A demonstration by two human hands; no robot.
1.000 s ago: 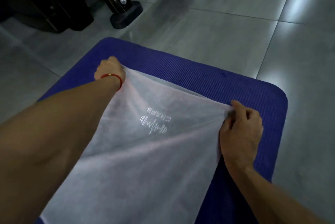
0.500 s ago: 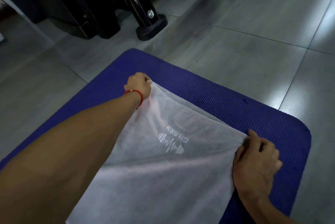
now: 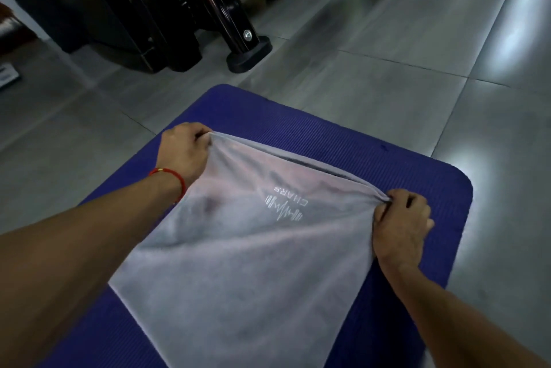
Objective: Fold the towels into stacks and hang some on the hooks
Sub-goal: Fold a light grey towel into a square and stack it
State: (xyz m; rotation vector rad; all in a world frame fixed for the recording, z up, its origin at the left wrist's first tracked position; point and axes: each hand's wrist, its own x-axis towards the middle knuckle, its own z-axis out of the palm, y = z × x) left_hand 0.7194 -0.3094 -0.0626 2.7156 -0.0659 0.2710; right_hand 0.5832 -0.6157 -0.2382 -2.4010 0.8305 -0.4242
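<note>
Left hand (image 3: pixel 183 148), right hand (image 3: pixel 401 221) each pinch far corner of grey towel (image 3: pixel 238 263) over blue mat (image 3: pixel 357 153); first fold underway, stacking and hanging remain.

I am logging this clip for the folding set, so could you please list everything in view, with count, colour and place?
towel: one, pale grey-white with a white printed logo, spread over the mat, its far edge lifted by both far corners.
mat: one, dark blue, ribbed, on the floor under the towel.
floor: grey glossy tiles, all around the mat.
machine frame: one, black, with silver bolts, on the floor beyond the mat.
bracelet: one, red cord, on the left wrist.
left hand: grips the towel's far left corner.
right hand: grips the towel's far right corner.
</note>
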